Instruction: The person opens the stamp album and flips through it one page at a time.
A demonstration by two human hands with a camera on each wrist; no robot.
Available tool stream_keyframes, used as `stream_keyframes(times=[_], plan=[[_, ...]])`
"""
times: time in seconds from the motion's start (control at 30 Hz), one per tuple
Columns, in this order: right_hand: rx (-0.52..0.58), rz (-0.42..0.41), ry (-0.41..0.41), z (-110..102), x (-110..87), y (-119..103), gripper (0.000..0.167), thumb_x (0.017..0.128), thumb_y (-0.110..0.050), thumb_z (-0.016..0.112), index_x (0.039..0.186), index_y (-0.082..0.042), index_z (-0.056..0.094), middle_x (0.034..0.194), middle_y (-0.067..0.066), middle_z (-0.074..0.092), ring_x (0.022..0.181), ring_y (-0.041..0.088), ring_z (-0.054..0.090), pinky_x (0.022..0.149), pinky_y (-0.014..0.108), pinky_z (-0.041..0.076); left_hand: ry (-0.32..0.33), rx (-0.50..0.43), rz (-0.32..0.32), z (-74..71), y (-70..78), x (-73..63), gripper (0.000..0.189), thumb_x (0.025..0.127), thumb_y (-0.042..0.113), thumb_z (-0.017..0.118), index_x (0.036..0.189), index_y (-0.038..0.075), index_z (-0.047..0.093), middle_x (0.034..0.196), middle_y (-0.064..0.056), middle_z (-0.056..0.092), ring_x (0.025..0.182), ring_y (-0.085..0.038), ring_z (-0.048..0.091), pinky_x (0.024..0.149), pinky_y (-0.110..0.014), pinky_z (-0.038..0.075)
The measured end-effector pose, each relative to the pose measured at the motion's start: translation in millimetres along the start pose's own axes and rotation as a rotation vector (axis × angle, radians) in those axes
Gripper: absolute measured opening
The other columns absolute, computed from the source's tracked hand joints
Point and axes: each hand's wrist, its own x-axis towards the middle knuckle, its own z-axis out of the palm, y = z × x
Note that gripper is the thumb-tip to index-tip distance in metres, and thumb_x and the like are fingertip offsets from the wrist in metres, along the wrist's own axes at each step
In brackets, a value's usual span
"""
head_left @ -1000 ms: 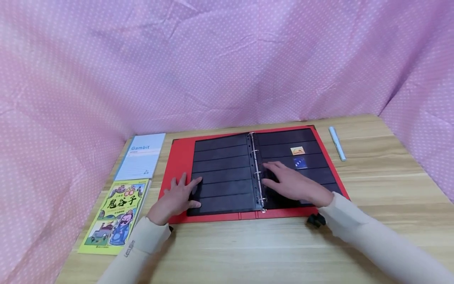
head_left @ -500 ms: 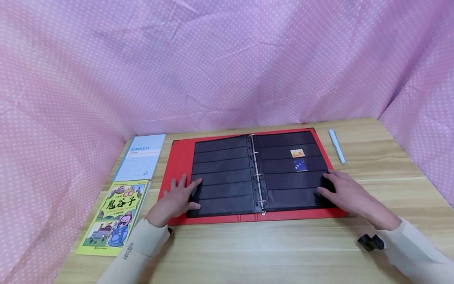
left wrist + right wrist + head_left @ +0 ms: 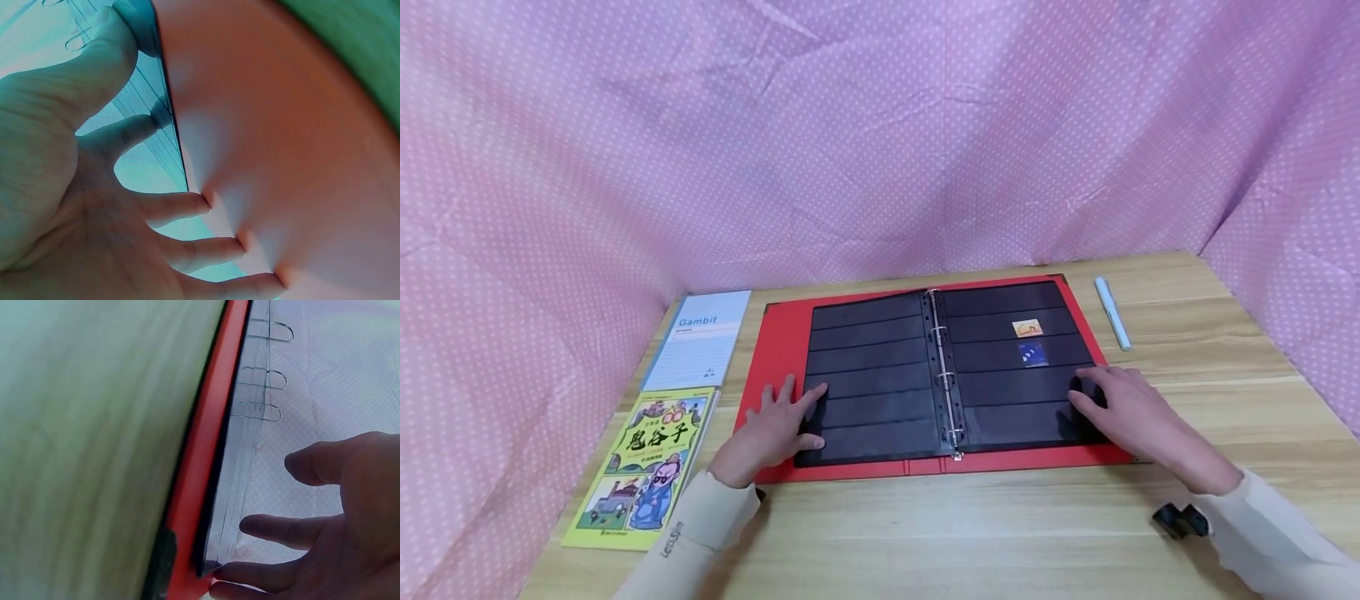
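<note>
Page [image 3: 1015, 387] partly behind right hand [image 3: 1138, 417]

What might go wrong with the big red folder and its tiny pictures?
The orange picture and blue picture might slip out if their page tips. The right hand, at that page's outer edge, could bend it by lifting too fast. The left sleeve, close to the yellow book, might nudge it.

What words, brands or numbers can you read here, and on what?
"Gambit": notebook; its other print is too small to read.
"鬼谷子": green book; its smaller print is too blurred.
Left sleeve: lettering too blurred to be sure.
Orange card and blue card in the binder: no readable text.
</note>
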Motion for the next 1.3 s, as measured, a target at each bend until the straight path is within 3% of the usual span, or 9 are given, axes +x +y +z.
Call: stream_keyframes(times=[0.33, 0.77, 0.97, 1.1, 1.2, 1.3], plan=[[0.047, -0.01, 0.0, -7.8, -5.9, -3.5, 0.056, 0.095, -0.039, 0.054, 0.13, 0.005, 0.051, 0.13, 0.034, 0.044, 0.117, 0.052, 0.038, 0.092, 0.067, 0.032, -0.011, -0.017, -0.007, -0.5, 1.9, -1.2, 0.089, 0.076, 0.038, 0.077, 0.15, 0.023, 0.03, 0.151, -0.026, 0.015, 0.132, -0.053, 0.014, 0.093, -0.073, 0.025], [0.026, -0.088, 0.056, -18.7, -14.2, -13.8, 0.056, 0.094, -0.043, 0.054, 0.126, 0.002, 0.057, 0.139, 0.034, 0.036, 0.122, 0.053, 0.035, 0.094, 0.067, 0.03, -0.006, -0.006, -0.015, 0.9, 1.1, 0.6, 0.089, 0.075, 0.039, 0.078, 0.149, 0.024, 0.031, 0.15, -0.026, 0.016, 0.132, -0.053, 0.015, 0.092, -0.073, 0.027], [0.12, -0.259, 0.037, -28.9, -17.0, -23.4, 0.048, 0.095, -0.038, 0.056, 0.137, -0.014, 0.052, 0.148, 0.012, 0.035, 0.131, 0.04, 0.035, 0.097, 0.061, 0.033, -0.009, -0.01, -0.011, 0.7, 0.5, -0.3, 0.089, 0.076, 0.039, 0.077, 0.149, 0.024, 0.03, 0.15, -0.026, 0.016, 0.132, -0.053, 0.014, 0.092, -0.073, 0.026], [0.19, -0.395, 0.038, -34.1, -17.6, -25.9, 0.046, 0.098, -0.024, 0.054, 0.142, -0.023, 0.045, 0.15, -0.003, 0.034, 0.135, 0.025, 0.032, 0.106, 0.026, 0.028, -0.001, -0.008, -0.004, 0.6, -0.2, 0.7, 0.088, 0.076, 0.039, 0.077, 0.149, 0.024, 0.031, 0.15, -0.026, 0.016, 0.132, -0.052, 0.015, 0.092, -0.073, 0.027], [0.268, -0.483, 0.064, -38.1, -15.3, -26.2, 0.049, 0.099, -0.012, 0.049, 0.145, -0.022, 0.039, 0.152, -0.003, 0.03, 0.138, 0.018, 0.025, 0.101, 0.008, 0.019, 0.004, -0.004, 0.001, 1.2, -0.8, 1.8, 0.088, 0.076, 0.039, 0.077, 0.149, 0.023, 0.031, 0.15, -0.026, 0.017, 0.131, -0.053, 0.016, 0.091, -0.073, 0.027], [0.358, -0.59, 0.113, -40.5, -10.5, -26.7, 0.048, 0.099, -0.01, 0.043, 0.147, -0.015, 0.036, 0.153, 0.004, 0.027, 0.14, 0.019, 0.02, 0.105, 0.014, 0.018, 0.002, -0.003, -0.002, 2.2, -0.8, 2.5, 0.088, 0.076, 0.039, 0.077, 0.149, 0.023, 0.031, 0.15, -0.026, 0.017, 0.131, -0.053, 0.015, 0.091, -0.073, 0.027]])
